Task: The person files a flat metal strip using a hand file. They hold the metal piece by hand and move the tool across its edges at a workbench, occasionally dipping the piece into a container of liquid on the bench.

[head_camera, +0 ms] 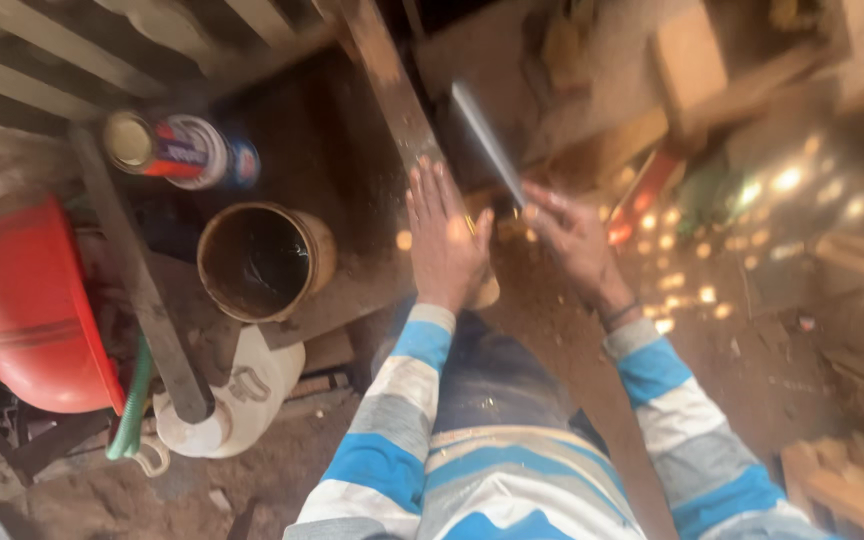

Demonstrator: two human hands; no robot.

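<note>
My left hand (445, 240) lies flat with fingers spread on a long wooden board (392, 90) that runs away from me. My right hand (574, 238) grips the lower end of a long flat metal blade (487, 140), which slants up and to the left above the board. The handle is hidden inside the fist. Both arms wear blue, white and grey striped sleeves. A dark band circles my right wrist. The picture is blurred by motion.
A rusty round bucket (264, 260) holds dark liquid at left centre. A can (180, 150) lies on its side above it. A red basin (27, 310), a white jerrycan (237, 395) and a green hose (132, 405) sit at left. Wooden pieces (852, 485) lie at lower right.
</note>
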